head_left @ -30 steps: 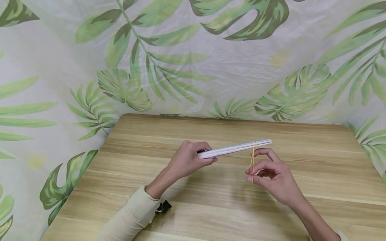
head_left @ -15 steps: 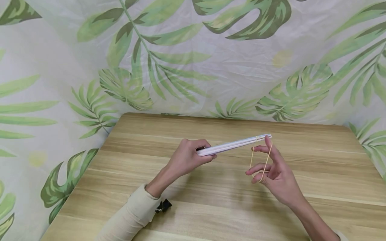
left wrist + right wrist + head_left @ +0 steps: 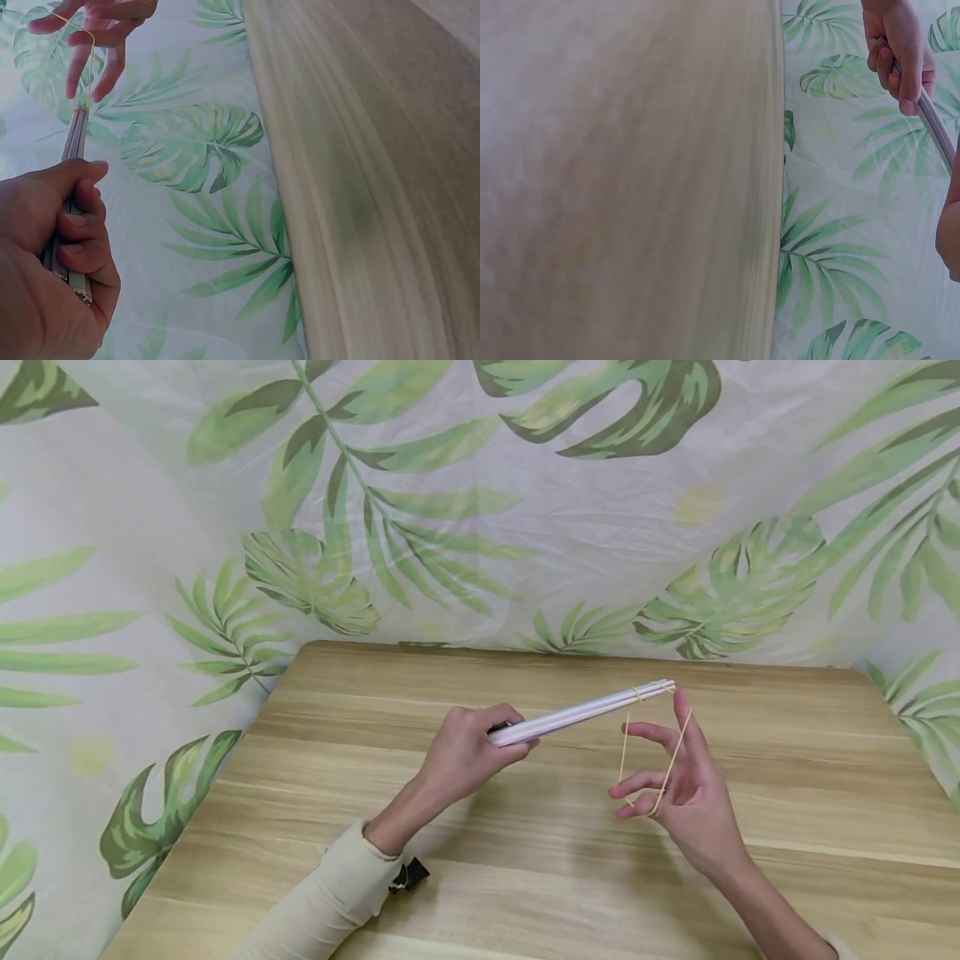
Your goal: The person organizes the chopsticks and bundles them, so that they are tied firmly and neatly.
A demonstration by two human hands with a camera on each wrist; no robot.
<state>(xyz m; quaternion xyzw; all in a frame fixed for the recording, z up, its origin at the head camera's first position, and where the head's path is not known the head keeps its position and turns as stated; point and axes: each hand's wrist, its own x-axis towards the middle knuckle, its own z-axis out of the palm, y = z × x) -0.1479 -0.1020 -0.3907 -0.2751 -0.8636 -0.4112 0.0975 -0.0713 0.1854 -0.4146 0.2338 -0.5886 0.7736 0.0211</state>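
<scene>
While gripping the sticks [image 3: 577,713] above the surface [image 3: 525,877] in the left hand [image 3: 465,756], holding the yellow band [image 3: 676,752] taut over the splayed right hand [image 3: 699,806]. Already looped round the far end, apparently; not yet off the hand.

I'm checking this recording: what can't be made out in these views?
Head view: what the black object is; the sleeve partly covers it.
Left wrist view: the middle of the bundle, behind the left hand's fingers.
Right wrist view: most of the right hand, cut off by the right edge.
</scene>
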